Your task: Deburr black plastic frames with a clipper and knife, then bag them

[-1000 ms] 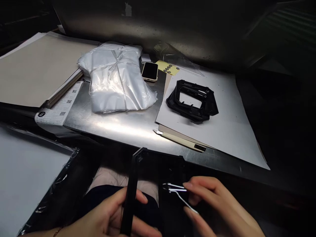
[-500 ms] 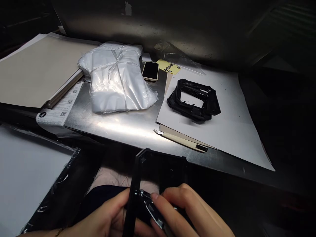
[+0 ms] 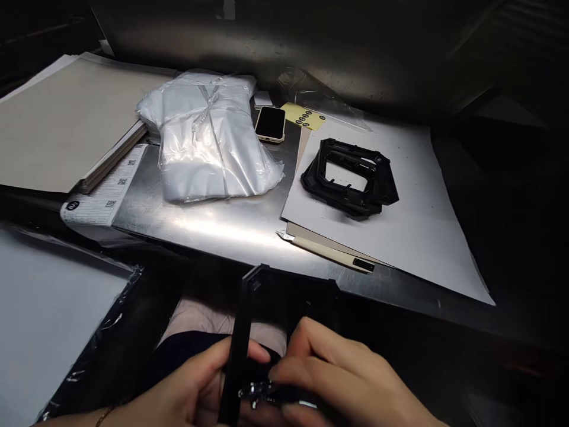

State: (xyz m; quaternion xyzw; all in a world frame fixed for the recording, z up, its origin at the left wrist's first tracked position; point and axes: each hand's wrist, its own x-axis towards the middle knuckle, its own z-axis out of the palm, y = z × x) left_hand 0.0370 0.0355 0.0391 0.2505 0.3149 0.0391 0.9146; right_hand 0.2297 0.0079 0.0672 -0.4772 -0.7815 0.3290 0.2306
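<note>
Two hands work low at the near edge, and we take the scene from the left. Our left hand (image 3: 191,391) has its fingers clenched around the long side bar of a black plastic frame (image 3: 249,320), which stands on edge over our lap, below the front lip of the shiny metal table (image 3: 213,228). Just beside it, our right hand (image 3: 351,379) presses its fingers down on a small bright metal clip (image 3: 262,392) against the frame's lower part; whether they actually pinch the clip we cannot tell, since most of it is hidden.

Further right, a second black plastic frame (image 3: 351,178) lies flat on a white sheet of paper (image 3: 413,237), with a cream-handled craft knife (image 3: 326,252) near the sheet's front edge.

We judge the clip could spring loose and drop into the dark lap area if our fingers slip, because the frame is held only from one side.
</note>
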